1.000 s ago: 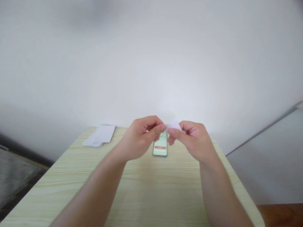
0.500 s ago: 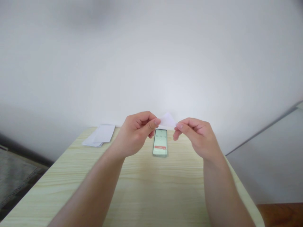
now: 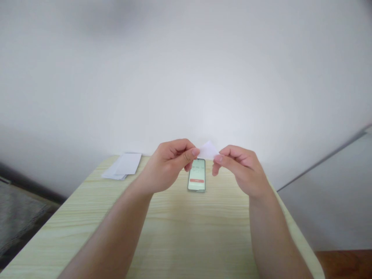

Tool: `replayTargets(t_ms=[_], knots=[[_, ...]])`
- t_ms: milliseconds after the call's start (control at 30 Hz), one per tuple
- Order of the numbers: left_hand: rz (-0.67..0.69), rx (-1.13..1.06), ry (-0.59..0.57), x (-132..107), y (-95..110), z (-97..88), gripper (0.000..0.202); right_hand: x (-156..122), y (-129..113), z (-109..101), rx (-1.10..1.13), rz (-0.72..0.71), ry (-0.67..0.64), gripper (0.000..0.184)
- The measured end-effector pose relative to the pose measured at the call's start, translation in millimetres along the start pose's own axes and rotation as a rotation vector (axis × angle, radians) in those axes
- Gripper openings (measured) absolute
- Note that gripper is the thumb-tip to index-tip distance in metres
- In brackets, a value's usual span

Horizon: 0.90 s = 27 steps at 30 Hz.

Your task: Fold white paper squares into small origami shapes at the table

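Note:
A small folded piece of white paper (image 3: 207, 150) is held up in the air between both hands, above the far half of a light wooden table (image 3: 180, 228). My left hand (image 3: 168, 164) pinches its left end between thumb and forefinger. Pinching the right end is my right hand (image 3: 240, 168), its other fingers curled. Just below and behind the paper a phone (image 3: 197, 180) lies flat on the table with its screen lit, showing a timer and a red button.
A small stack of white paper sheets (image 3: 123, 166) lies at the table's far left corner. A white wall rises right behind the table. Dark floor shows at the left, and a reddish floor at the bottom right.
The hands first drew apart and lifted the paper slightly, uncovering the phone's top. Since then they have come a little closer together and dropped slightly, still pinching the paper.

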<state>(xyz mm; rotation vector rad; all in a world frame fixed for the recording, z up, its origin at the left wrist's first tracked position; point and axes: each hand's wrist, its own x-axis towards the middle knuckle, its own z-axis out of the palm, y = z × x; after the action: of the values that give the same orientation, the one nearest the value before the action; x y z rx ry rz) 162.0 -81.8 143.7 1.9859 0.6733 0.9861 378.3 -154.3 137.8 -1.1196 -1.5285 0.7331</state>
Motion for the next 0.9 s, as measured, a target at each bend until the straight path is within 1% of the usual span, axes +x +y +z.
replayTargets(t_ms=[67, 167, 233, 300, 367, 467, 567, 667, 767, 900], knots=[[-0.018, -0.001, -0.038, 0, -1, -0.1, 0.033, 0, 2, 0, 0.012, 0.005, 0.004, 0.021], [-0.016, -0.091, -0.029, 1, -3, 1.6, 0.02, 1, 4, 1, 0.021, 0.025, -0.014, 0.019], [-0.008, -0.181, -0.008, 1, -4, 3.8, 0.026, 1, 5, 2, 0.014, 0.041, -0.03, 0.019], [0.002, -0.227, -0.014, 2, -4, 6.2, 0.031, 2, 4, 3, 0.018, 0.05, -0.039, 0.018], [0.019, -0.236, -0.027, 2, -3, 8.1, 0.025, 2, 3, 4, 0.03, 0.046, -0.038, 0.019], [0.031, -0.28, -0.015, 2, -1, 9.5, 0.019, 3, 1, 6, 0.058, 0.024, -0.019, 0.022], [0.029, -0.37, -0.004, 4, 0, 9.7, 0.018, 3, -1, 9, 0.143, -0.006, -0.035, 0.015], [0.026, -0.426, -0.03, 5, 1, 9.4, 0.015, 4, -2, 12, 0.213, -0.038, -0.053, 0.017], [0.017, -0.458, -0.063, 7, 0, 9.0, 0.013, 4, -2, 13, 0.221, -0.06, -0.041, 0.015], [0.015, -0.467, -0.058, 7, 0, 8.8, 0.012, 4, -1, 14, 0.213, -0.064, -0.027, 0.015]])
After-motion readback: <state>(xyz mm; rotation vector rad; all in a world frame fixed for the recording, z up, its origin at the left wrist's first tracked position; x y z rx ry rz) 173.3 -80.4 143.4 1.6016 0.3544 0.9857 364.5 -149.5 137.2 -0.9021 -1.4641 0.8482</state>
